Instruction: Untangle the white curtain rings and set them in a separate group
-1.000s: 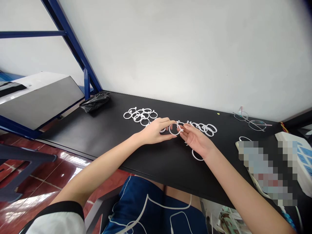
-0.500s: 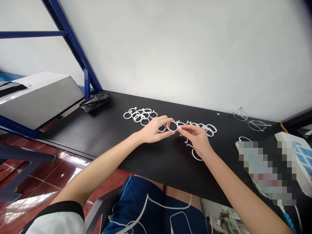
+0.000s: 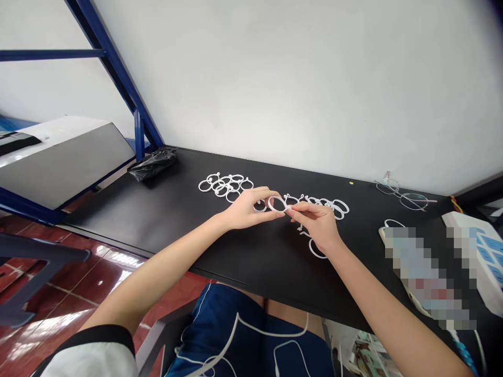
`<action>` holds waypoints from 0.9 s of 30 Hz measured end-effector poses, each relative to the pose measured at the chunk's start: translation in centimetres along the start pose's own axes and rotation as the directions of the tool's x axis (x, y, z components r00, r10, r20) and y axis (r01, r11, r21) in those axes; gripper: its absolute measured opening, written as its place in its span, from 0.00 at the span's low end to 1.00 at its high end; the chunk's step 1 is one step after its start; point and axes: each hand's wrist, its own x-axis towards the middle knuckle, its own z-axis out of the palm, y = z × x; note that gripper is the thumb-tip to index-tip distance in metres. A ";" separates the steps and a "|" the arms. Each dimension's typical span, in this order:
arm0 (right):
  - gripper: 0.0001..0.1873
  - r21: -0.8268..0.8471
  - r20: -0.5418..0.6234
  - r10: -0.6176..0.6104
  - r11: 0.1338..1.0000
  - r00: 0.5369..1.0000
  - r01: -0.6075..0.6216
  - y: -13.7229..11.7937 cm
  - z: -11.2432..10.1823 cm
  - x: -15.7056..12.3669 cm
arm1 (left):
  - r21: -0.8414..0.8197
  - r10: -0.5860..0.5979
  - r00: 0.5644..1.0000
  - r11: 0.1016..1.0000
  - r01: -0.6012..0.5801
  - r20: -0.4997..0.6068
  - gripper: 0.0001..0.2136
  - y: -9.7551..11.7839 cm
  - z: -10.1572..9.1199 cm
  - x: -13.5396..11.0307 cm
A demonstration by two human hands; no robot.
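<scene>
Both hands meet over the middle of a black table (image 3: 165,214). My left hand (image 3: 247,209) pinches the left side of a white plastic ring (image 3: 277,203), held just above the tabletop. My right hand (image 3: 318,222) pinches the ring's right side with thumb and forefinger. A cluster of white rings (image 3: 226,186) lies to the left behind my left hand. A second row of white rings (image 3: 328,205) lies behind my right hand. One more white ring (image 3: 316,251) lies partly hidden under my right wrist.
A crumpled black bag (image 3: 153,163) lies at the table's far left corner. Wire-rimmed glasses (image 3: 404,195) rest near the wall at right. A blurred object (image 3: 424,272) and a white device (image 3: 487,251) sit at the right edge. Blue metal frame (image 3: 118,68) stands at left.
My right hand turned from palm-up and open to pinching the ring's right side. The ring rose slightly off the table between both hands.
</scene>
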 end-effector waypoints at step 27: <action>0.03 -0.032 -0.028 -0.151 0.988 0.988 0.150 -0.1 0.0 -0.5 | -0.456 -0.170 0.982 0.870 0.186 0.076 0.18 -1.2 0.6 0.2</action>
